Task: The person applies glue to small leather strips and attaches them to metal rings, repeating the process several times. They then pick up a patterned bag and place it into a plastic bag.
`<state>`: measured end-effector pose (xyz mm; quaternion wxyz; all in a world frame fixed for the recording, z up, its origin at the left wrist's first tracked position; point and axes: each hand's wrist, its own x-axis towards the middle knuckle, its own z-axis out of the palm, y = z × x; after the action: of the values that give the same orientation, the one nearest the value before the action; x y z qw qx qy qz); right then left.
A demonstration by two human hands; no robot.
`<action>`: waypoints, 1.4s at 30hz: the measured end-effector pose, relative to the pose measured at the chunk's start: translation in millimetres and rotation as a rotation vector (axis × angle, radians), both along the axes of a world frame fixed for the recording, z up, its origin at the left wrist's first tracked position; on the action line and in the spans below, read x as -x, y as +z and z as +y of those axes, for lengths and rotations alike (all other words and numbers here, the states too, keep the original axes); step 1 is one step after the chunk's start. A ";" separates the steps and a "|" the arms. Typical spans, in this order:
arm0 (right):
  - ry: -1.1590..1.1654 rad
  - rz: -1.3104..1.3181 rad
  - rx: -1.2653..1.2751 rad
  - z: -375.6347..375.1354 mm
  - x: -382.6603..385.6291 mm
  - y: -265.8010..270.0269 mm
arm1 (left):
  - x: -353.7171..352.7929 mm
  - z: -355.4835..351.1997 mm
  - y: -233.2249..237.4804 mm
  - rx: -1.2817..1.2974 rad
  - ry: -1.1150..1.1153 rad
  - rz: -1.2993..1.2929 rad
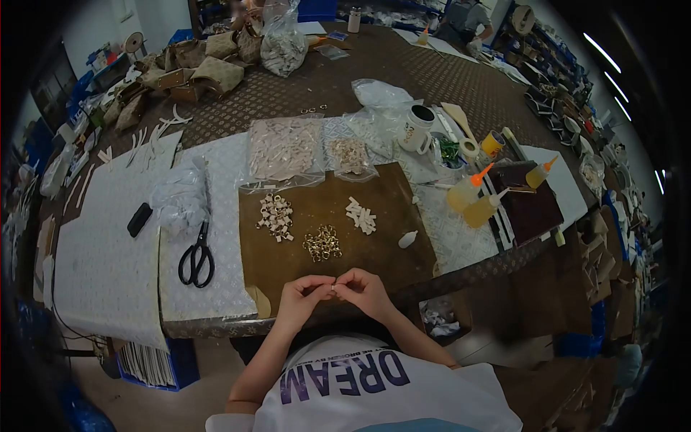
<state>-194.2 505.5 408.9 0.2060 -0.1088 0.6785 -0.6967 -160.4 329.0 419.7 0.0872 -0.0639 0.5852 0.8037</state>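
My left hand and my right hand meet at the front edge of a brown mat. Both are closed in a pinch, fingertips together, on a small white strip that the fingers mostly hide. Just beyond them lies a pile of gold metal rings. Loose white strips are heaped to its right. On the left is a pile of white tabs with gold rings. A small white bottle rests on its side at the mat's right.
Black scissors and a black object lie left of the mat. Behind it are filled plastic bags and a mug. Orange-tipped glue bottles stand at right. Handbags are piled at back left; another person sits far back.
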 end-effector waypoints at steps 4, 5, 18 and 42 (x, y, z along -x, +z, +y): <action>-0.009 -0.067 0.095 0.1 -0.6 -2.9 | -0.6 -1.6 -3.2 0.006 -0.014 0.030; -0.029 -0.055 0.098 -0.1 -1.9 0.0 | -1.5 -2.2 -2.2 0.003 -0.006 0.029; -0.844 0.492 -0.094 45.9 15.6 -25.9 | 7.0 -17.8 -13.7 -0.184 0.127 -0.080; -0.207 0.423 -0.217 25.1 -5.4 37.2 | 11.1 -13.7 6.3 -0.203 0.133 -0.142</action>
<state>-188.8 530.6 446.0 -0.0027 -0.1593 0.7848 -0.5989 -171.5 315.4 426.0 0.0808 -0.1501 0.4878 0.8562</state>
